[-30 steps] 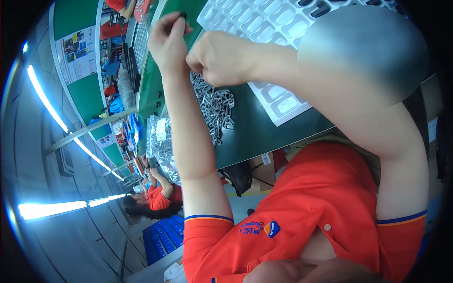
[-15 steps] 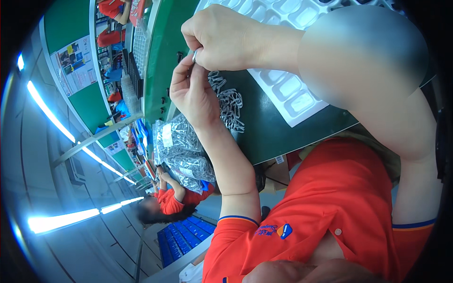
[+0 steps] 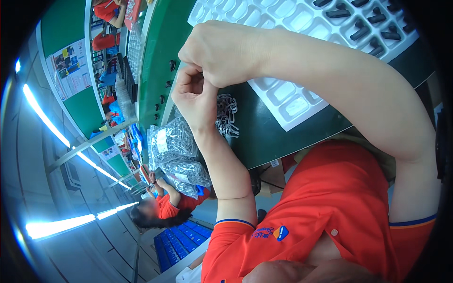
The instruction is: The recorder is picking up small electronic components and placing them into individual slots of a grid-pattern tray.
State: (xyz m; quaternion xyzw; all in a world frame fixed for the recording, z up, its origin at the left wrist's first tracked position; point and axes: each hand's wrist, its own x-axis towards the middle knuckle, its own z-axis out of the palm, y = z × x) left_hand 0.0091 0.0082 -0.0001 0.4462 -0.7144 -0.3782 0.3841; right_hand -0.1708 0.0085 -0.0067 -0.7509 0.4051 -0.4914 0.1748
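My left hand [image 3: 197, 104] and my right hand [image 3: 221, 53] meet over the dark green work table [image 3: 262, 137]. The right hand lies above, its fist turned down against the curled fingers of the left. Both hands are closed, and whatever sits between their fingertips is hidden. Just beside my left wrist lies a loose pile of grey metal loops [image 3: 227, 115], partly covered by that hand. Under my right forearm stretches a white moulded tray [image 3: 295, 107] with many shallow pockets.
Black oblong parts [image 3: 339, 13] fill pockets at the tray's far right. Clear bags of grey metal pieces [image 3: 172, 141] stand left of my left forearm. Small black pieces [image 3: 171, 65] line the green ledge. A co-worker in red [image 3: 172, 203] sits beyond, near blue bins [image 3: 181, 241].
Both hands have come lower in the picture, and the left fingers have curled in more. A small silvery piece that showed between the fingertips is now out of sight.
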